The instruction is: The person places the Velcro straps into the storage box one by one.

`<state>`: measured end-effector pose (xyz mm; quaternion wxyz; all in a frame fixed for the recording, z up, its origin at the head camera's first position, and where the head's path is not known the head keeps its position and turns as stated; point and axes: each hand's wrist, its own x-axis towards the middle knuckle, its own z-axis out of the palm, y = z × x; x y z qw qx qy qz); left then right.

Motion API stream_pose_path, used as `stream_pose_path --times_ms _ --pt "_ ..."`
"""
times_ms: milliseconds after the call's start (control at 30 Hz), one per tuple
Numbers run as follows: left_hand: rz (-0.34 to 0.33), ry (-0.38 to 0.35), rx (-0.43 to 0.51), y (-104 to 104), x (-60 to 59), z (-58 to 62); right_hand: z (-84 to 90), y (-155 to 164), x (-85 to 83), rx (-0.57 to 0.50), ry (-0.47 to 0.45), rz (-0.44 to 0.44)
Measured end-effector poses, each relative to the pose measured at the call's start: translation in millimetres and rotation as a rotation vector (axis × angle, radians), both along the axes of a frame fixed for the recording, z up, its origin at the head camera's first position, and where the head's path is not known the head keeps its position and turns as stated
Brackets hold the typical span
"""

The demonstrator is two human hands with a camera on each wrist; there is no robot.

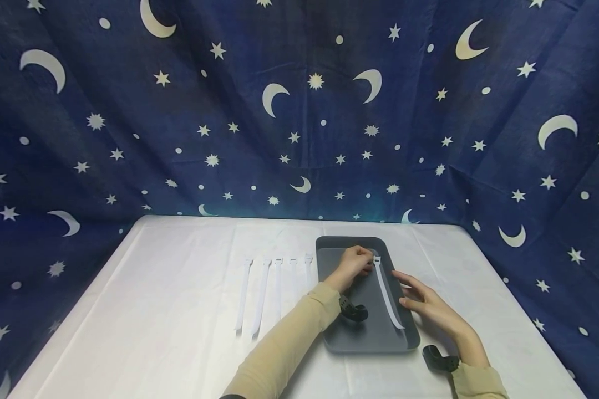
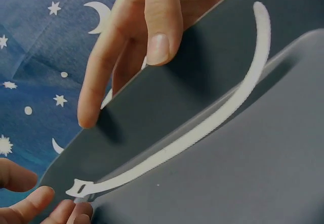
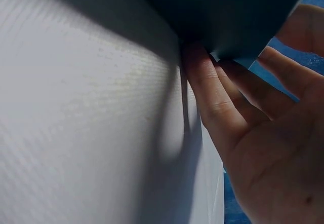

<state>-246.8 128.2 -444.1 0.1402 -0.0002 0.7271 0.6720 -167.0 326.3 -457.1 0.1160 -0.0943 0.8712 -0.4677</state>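
Observation:
A white strap with a slotted head lies lengthwise in the dark grey tray, near its right wall. In the left wrist view the same strap bows upward at its rounded end. My left hand reaches into the tray, its fingertips right beside the strap's head; whether they touch it is unclear. Along the tray's right side, my right hand has nearly straight fingers against the outer wall and its thumb over the rim. The right wrist view shows those fingers low against the tray's side.
Several more white straps lie in a row on the white-covered table, left of the tray; the left sleeve partly covers some. A dark blue curtain with moons and stars hangs behind the table and along its sides.

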Motion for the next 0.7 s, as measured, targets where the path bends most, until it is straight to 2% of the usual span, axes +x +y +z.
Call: stream_pose_path --times_ms 467,700 --pt "-0.048 -0.005 0.023 -20.2 6.6 15.0 -0.5 1.4 0.4 0.021 0.056 0.022" --pt "-0.064 0.027 0.036 -29.7 12.7 17.4 0.8 0.8 2.5 0.011 0.052 0.032"
